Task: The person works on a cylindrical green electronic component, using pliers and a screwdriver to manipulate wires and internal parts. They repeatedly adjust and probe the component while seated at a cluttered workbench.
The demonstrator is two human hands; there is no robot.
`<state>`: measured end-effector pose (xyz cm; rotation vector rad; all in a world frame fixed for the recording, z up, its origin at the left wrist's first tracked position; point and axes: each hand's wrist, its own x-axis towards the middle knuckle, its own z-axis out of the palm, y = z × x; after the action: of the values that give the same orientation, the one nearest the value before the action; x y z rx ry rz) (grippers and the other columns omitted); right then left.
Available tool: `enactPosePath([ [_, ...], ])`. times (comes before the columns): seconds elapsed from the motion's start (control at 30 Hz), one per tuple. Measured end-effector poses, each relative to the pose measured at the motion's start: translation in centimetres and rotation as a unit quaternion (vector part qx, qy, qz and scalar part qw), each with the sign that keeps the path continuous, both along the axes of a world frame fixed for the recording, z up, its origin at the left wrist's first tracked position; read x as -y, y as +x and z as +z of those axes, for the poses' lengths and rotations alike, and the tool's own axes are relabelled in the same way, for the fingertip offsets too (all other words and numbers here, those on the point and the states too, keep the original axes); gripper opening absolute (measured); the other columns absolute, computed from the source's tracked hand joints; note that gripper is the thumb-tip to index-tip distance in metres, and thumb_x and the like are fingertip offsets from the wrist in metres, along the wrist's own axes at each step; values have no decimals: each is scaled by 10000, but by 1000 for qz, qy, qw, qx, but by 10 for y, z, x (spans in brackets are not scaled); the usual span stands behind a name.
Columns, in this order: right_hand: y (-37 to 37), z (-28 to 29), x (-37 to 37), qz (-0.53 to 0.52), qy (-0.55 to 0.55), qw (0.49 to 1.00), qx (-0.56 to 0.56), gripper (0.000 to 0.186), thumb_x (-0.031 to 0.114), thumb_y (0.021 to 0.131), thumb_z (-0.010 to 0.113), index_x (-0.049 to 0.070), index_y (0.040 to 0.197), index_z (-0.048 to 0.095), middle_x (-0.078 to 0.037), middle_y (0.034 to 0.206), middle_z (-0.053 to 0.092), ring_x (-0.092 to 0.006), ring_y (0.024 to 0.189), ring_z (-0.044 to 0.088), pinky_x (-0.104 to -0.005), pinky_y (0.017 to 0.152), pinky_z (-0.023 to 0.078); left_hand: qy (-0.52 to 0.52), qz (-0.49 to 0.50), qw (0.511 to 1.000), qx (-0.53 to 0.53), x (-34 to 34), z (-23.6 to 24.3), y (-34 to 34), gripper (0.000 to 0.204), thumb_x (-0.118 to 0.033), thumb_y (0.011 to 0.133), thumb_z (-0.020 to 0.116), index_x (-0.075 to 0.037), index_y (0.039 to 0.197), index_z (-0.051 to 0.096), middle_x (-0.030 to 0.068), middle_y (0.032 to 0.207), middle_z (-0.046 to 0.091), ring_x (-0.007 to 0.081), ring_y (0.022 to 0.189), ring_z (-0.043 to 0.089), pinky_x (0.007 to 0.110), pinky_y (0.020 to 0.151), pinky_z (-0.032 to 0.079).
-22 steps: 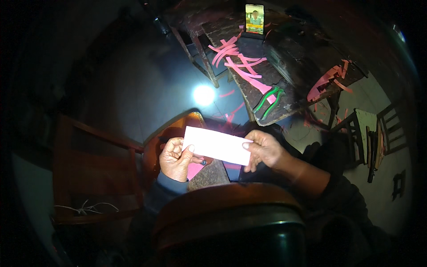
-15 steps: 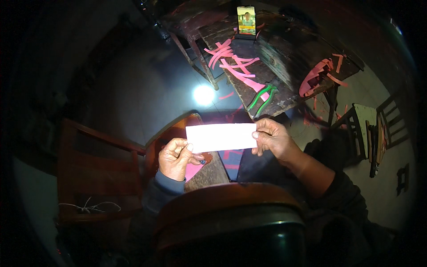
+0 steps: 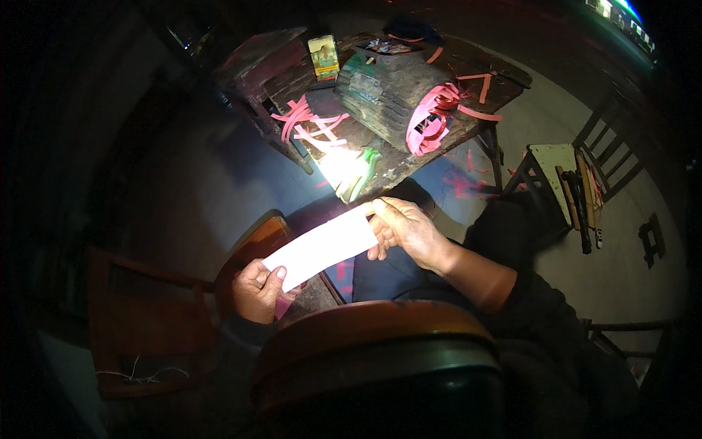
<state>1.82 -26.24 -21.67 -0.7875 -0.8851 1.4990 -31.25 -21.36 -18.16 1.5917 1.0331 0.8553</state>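
Between my two hands stretches a flat rectangular sheet [image 3: 322, 249], washed out to white by the bright light; its material is unclear. My left hand [image 3: 257, 291] pinches the lower left end, thumb on top. At the upper right end my right hand [image 3: 406, 230] is closed on the sheet, thumb and fingers bent round its edge. The sheet slants up to the right, off any surface. Beyond it, on a worn wooden table [image 3: 391, 172], lie green-handled pliers [image 3: 360, 175], partly lost in the glare. Pink strips [image 3: 311, 124] are heaped to their left.
A weathered wooden block [image 3: 373, 95] stands on the table, with a pink and red rounded piece [image 3: 431, 124] at its right end. Behind the strips stands a small lit screen [image 3: 323, 57]. A wooden chair [image 3: 146, 307] is at left; another chair [image 3: 552, 175] at right carries long tools.
The sheet has tilted from level to rising rightward. Both hands have shifted left, the left one also lower. My view has swung right, showing more of the block and right-hand chair.
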Motion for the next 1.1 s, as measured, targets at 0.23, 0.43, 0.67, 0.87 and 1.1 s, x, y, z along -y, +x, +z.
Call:
enactPosePath([
  [0.23, -1, 6, 13, -257, 303, 746, 534, 559, 191, 914, 852, 42, 1396, 612, -184, 1275, 694, -335, 1149, 710, -416, 960, 583, -3, 4, 999, -34, 13, -11, 4, 259, -145, 1079, 689, 54, 1244, 705, 88, 965, 767, 123, 820, 715, 289, 724, 583],
  [0.43, -28, 16, 23, -140, 490, 588, 628, 699, 234, 905, 707, 21, 1548, 532, -175, 1312, 634, -337, 1331, 590, -502, 1106, 463, 111, -108, 969, -194, 22, -28, 26, 475, -266, 1127, 613, 3, 1517, 577, 140, 1262, 740, 249, 1099, 718, 368, 987, 562],
  [0.67, 13, -10, 26, -49, 377, 720, 581, 363, 253, 984, 639, 34, 1271, 675, -157, 1038, 694, -346, 1004, 737, -481, 812, 571, -129, -133, 977, -101, 27, 3, 82, 467, -319, 1116, 624, -51, 1491, 551, 196, 1368, 682, 334, 1089, 730, 484, 963, 601],
  [0.87, 53, -23, 26, -23, 286, 827, 482, 265, 283, 1021, 670, 34, 962, 603, -214, 864, 707, -464, 812, 703, -592, 686, 530, -48, -176, 951, -248, 9, 24, 141, 253, -184, 1120, 630, 7, 1230, 754, 111, 1097, 800, 198, 964, 758, 341, 863, 592],
  [1.1, 132, 1, 45, 15, 219, 927, 304, 179, 195, 1051, 633, 52, 1159, 645, -212, 852, 699, -458, 807, 711, -549, 682, 544, 9, -268, 946, -181, -26, 29, 207, 186, -95, 1067, 686, 38, 1165, 770, 104, 894, 798, 158, 758, 738, 302, 711, 579],
])
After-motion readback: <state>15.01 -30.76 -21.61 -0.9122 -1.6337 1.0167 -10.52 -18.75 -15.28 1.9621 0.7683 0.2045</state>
